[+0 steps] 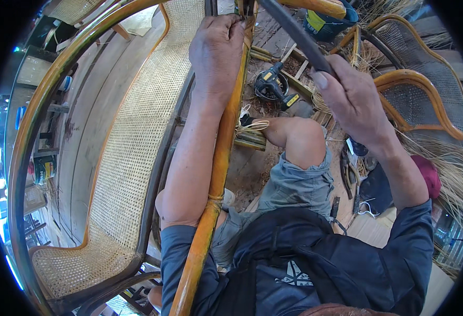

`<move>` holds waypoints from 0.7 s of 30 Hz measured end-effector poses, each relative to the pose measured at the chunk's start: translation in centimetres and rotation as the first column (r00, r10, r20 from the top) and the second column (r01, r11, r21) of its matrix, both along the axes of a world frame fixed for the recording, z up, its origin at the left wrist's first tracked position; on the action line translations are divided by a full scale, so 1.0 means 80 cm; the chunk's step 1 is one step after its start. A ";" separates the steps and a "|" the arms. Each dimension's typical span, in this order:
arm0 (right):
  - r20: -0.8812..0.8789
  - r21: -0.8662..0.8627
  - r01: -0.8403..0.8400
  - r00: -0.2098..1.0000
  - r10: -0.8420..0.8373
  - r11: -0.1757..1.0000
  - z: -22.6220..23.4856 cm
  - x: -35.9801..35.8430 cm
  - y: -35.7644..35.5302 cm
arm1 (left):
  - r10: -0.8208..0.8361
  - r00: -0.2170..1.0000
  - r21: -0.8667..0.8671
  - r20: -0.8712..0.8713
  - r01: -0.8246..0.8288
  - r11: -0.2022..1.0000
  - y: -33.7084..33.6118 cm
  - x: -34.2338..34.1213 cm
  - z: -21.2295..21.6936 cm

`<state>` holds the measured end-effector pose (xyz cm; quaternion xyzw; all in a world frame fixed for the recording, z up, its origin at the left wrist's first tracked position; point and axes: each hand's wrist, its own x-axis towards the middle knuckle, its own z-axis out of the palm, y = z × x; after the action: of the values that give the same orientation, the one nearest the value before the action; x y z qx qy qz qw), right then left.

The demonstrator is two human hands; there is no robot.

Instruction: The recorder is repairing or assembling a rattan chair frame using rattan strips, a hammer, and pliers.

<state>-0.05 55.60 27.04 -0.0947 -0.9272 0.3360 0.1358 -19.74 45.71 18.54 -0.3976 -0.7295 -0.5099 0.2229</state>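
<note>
The pole ran from near to far through the middle. At its far end the left hand bent its fingers; whether they gripped anything I could not tell. The right hand gripped a dark rod. Left was a cane bench; right, a drill and chair.

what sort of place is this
Most likely a workshop where cane furniture is made or mended: there is a long woven cane panel in a curved frame, loose pale strands heaped at the right, and a cordless drill down among the scraps.
</note>
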 end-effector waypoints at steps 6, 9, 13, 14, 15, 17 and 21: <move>0.021 0.152 -0.043 0.999 0.041 0.987 -0.016 -0.004 0.013 | 0.027 1.000 -0.002 -0.016 -0.027 1.000 0.002 0.002 0.002; -0.035 0.010 -0.006 0.999 0.007 1.000 -0.002 0.001 -0.002 | -0.001 1.000 0.004 0.027 0.001 1.000 0.000 0.004 0.000; -0.038 -0.105 0.049 0.998 -0.053 0.993 -0.001 -0.001 -0.005 | -0.009 0.998 0.001 0.057 0.009 1.000 -0.002 0.007 0.006; -0.037 -0.104 0.056 0.997 -0.060 0.993 -0.006 -0.002 0.001 | -0.016 0.998 0.002 0.058 0.016 1.000 0.000 0.007 0.005; 0.016 -0.007 0.017 1.000 -0.017 1.000 -0.015 -0.004 0.012 | -0.003 1.000 0.012 0.027 0.003 1.000 0.001 0.007 0.004; 0.073 0.084 -0.030 0.997 0.024 0.996 -0.018 -0.005 0.015 | 0.014 1.000 0.018 -0.004 -0.014 1.000 0.000 0.006 0.003; -0.061 -0.085 0.002 0.998 -0.007 0.996 0.001 0.001 -0.006 | -0.036 0.993 0.013 0.110 0.034 0.999 0.000 0.007 0.003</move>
<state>0.00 55.09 27.15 -0.0923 -0.9073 0.3775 0.1608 -19.18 45.70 18.76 -0.3802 -0.7308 -0.5391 0.1754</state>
